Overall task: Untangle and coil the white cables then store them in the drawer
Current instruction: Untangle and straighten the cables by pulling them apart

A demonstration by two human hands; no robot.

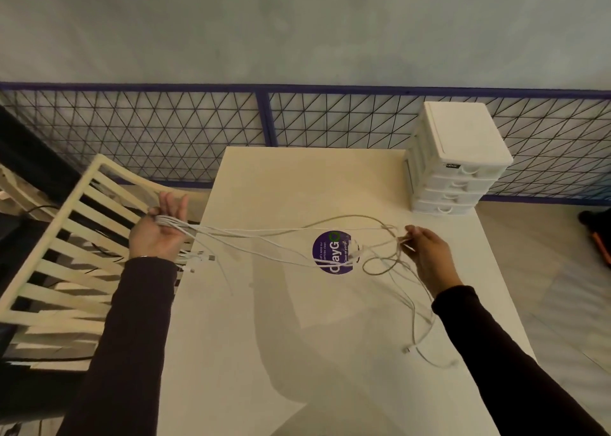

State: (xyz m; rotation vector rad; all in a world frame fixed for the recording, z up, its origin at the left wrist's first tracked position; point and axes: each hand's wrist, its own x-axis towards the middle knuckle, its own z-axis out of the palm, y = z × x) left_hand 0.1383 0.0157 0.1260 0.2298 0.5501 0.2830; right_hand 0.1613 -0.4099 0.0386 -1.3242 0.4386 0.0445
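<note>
Several white cables (274, 234) stretch in the air above the cream table (297, 336), from one hand to the other. My left hand (160, 234), past the table's left edge, holds one bundled end across its palm with the thumb over it; plug ends dangle below it. My right hand (428, 253) pinches the tangled strands at the right, and loose loops and ends hang from it down to the table. A small white drawer unit (458, 158) with several shut drawers stands at the table's far right corner.
A round purple sticker (332, 253) marks the table's middle. A cream slatted chair (76, 247) stands close at the left. A blue-framed wire mesh fence (264, 121) runs behind the table. A dark object (598, 224) lies on the floor at the far right.
</note>
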